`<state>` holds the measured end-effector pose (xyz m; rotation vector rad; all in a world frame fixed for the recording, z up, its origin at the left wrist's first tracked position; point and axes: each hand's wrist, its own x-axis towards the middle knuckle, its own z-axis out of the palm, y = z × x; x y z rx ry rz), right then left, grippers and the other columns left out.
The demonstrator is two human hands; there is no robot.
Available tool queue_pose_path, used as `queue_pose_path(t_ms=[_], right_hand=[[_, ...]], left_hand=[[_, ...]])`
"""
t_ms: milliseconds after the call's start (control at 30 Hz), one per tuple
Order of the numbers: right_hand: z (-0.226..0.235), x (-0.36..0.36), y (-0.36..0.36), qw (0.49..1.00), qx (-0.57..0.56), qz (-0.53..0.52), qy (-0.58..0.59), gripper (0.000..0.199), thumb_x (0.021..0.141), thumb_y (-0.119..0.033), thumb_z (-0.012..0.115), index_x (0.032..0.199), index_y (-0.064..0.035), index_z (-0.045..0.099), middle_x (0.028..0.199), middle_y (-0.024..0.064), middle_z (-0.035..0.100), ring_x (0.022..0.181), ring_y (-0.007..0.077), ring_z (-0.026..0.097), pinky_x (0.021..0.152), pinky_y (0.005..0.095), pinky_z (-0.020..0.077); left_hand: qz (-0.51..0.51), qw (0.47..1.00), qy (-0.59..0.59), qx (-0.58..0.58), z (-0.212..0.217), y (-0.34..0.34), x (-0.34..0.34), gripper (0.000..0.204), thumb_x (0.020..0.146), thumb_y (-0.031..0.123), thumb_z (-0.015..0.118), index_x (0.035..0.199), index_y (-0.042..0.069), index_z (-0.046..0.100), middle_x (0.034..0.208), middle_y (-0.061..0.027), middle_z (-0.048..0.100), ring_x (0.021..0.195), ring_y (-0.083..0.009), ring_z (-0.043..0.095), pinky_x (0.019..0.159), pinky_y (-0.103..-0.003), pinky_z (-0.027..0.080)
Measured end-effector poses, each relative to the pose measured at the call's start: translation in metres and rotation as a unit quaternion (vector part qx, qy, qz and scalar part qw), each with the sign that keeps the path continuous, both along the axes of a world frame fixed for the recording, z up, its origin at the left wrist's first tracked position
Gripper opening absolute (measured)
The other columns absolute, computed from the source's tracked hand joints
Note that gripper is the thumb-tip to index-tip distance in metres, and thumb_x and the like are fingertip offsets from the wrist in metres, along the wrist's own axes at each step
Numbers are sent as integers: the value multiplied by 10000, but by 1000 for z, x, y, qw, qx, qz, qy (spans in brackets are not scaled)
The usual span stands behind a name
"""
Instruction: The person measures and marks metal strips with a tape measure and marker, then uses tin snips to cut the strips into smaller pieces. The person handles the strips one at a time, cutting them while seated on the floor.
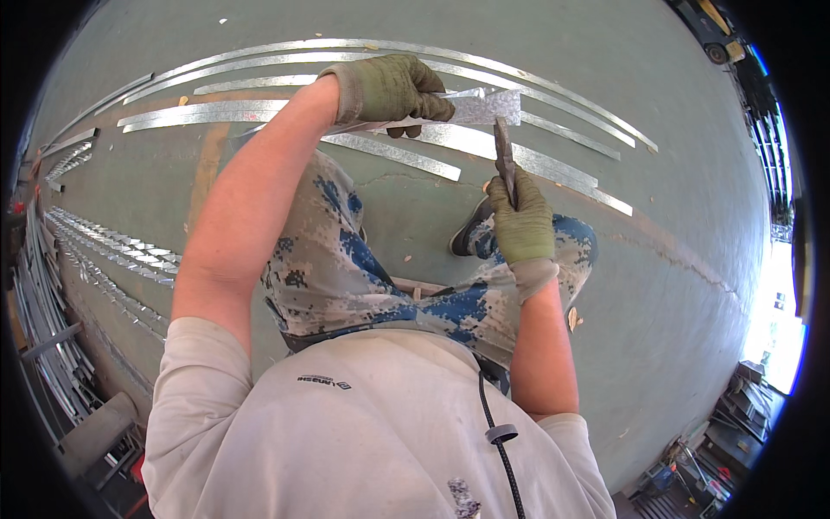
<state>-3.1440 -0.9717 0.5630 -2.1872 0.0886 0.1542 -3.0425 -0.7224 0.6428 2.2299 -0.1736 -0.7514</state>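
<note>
My left hand (pixel 393 90), in a green work glove, is closed around a shiny galvanized metal strip (pixel 500 107) held up in front of me. The strip's end sticks out to the right of the glove, with a narrower flap at its upper side. My right hand (pixel 522 214), gloved too, grips a pair of dark tin snips (pixel 504 149) pointing away from me. Their jaws meet the strip's near edge close to its end; whether they are parted is too small to tell.
Several long metal strips (pixel 571 169) lie across the floor ahead. Cut, jagged metal pieces (pixel 121 240) and a pile of metal profiles (pixel 54 320) lie to the left. Dark racks and scrap (pixel 735 419) stand at the lower right. A wheeled machine (pixel 716 48) is at the far right.
</note>
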Motion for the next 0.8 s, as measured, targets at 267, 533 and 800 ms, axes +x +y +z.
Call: queue_pose_path(t_ms=[267, 533, 800], right_hand=[[2, -7, -1, 1000, 3, -11, -15, 247, 1007, -241, 632, 1147, -45, 684, 836, 183, 686, 755, 344, 658, 724, 461, 506], [-7, -14, -3, 997, -17, -3, -70, 249, 1003, -238, 636, 1148, -43, 691, 833, 195, 685, 738, 363, 650, 713, 465, 503], [-5, -20, -4, 1000, 15, -9, 0, 254, 1026, -253, 622, 1105, -22, 695, 838, 195, 671, 708, 319, 604, 684, 429, 483]], left_hand=[[0, 1000, 18, -14, 4, 1, -5, 406, 980, 444, 708, 1129, 69, 754, 741, -25, 697, 647, -103, 618, 598, -297, 502], [-12, 1000, 29, 1, 4, 0, -9, 419, 977, 448, 715, 1153, 70, 755, 765, -28, 710, 657, -103, 623, 616, -303, 506], [59, 942, -331, -6, -22, 0, -46, 396, 973, 334, 742, 1255, 56, 719, 988, -68, 748, 904, -163, 693, 815, -306, 558]])
